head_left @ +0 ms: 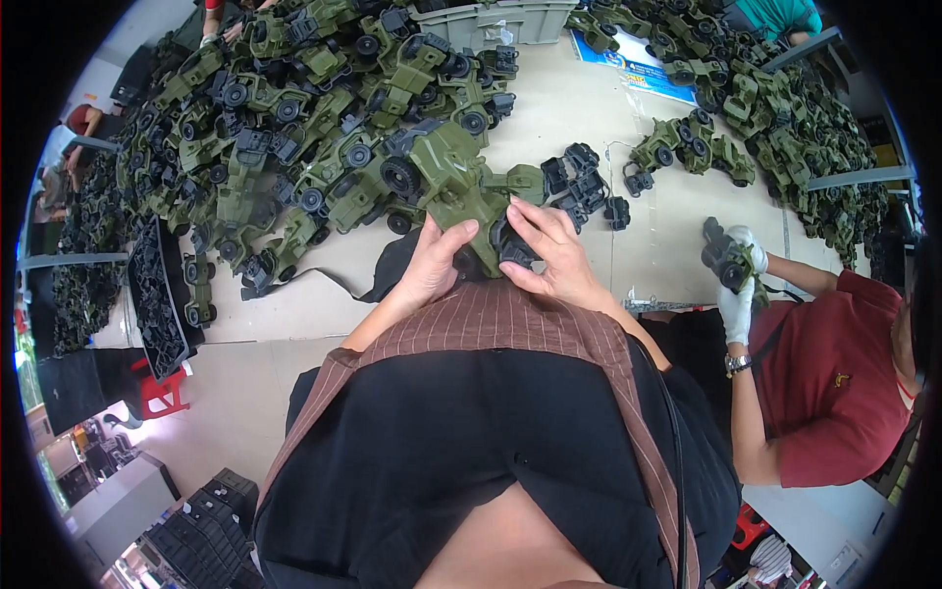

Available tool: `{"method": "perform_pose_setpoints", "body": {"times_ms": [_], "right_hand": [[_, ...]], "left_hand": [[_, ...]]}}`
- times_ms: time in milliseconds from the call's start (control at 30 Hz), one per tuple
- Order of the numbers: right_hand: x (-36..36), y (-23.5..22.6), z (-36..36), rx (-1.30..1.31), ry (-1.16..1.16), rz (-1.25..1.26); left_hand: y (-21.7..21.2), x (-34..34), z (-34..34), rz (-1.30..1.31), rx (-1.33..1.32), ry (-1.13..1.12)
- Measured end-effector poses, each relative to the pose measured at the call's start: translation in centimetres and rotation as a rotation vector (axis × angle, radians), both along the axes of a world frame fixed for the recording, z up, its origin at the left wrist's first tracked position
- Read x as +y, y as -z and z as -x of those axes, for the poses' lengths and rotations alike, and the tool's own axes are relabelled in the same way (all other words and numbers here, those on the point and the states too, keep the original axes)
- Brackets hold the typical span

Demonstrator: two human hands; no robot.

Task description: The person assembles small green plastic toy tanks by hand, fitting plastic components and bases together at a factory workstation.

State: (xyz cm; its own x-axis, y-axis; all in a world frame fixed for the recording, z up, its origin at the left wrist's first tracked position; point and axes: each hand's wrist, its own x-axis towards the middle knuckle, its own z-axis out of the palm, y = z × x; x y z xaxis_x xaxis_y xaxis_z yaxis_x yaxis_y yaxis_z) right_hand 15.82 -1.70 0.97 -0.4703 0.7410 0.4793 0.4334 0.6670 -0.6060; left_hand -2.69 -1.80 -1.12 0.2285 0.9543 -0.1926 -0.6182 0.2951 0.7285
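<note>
Held vehicle: a green toy vehicle (453,187) is in both hands at the near middle of the table, its near end close to the striped brown apron (481,316).
Left hand: the left hand (437,260) grips the vehicle's near left side, thumb flat on the green body; the other fingers are mostly hidden, so their spread I cannot tell.
Right hand: the right hand (554,253) pinches the near right end, thumb and forefinger parted around a black part (518,247).
Left side: a heaped pile of green vehicles (294,118) crowds up to the held one, leaving little room there; a black strap (334,283) trails across the near tabletop.
Right side: loose black pieces (581,185) lie just beyond the right hand; past them, bare tabletop (628,245) opens toward the near right.
Far side: a bare strip runs between the left pile and the right pile (795,147), up to a grey crate (500,24) and a blue-and-white sheet (638,67).
Near edge: hidden by the apron in the middle, visible farther right.
Neighbour: at the right edge, a co-worker (834,383) in red holds another vehicle (731,267) in gloved hands, well apart.
</note>
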Motion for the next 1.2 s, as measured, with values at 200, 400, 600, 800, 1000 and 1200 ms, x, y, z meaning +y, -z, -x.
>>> {"method": "perform_pose_setpoints", "body": {"times_ms": [200, 400, 600, 800, 1000, 1200], "right_hand": [[0.2, 0.3, -0.4, 0.005, -0.061, 0.035], [-0.2, 0.7, -0.7, -0.014, -0.086, 0.042], [-0.6, 1.9, -0.9, 0.035, -0.098, 0.128], [-0.5, 1.2, -0.7, 0.097, -0.111, 0.127], [-0.2, -0.6, -0.3, 0.019, -0.061, -0.064], [-0.2, -0.9, -0.6, -0.069, -0.14, -0.061]], "left_hand": [[-0.8, -0.2, 0.0, 0.004, 0.078, 0.028], [-1.0, -0.6, -0.3, -0.016, 0.165, 0.018], [-1.4, -0.5, -0.3, -0.068, 0.255, 0.053], [-1.5, -0.9, 0.1, -0.116, 0.22, 0.035], [-2.9, -0.8, 0.2, -0.133, 0.146, 0.005], [-3.4, -0.9, 0.6, -0.115, 0.212, 0.029]]}}
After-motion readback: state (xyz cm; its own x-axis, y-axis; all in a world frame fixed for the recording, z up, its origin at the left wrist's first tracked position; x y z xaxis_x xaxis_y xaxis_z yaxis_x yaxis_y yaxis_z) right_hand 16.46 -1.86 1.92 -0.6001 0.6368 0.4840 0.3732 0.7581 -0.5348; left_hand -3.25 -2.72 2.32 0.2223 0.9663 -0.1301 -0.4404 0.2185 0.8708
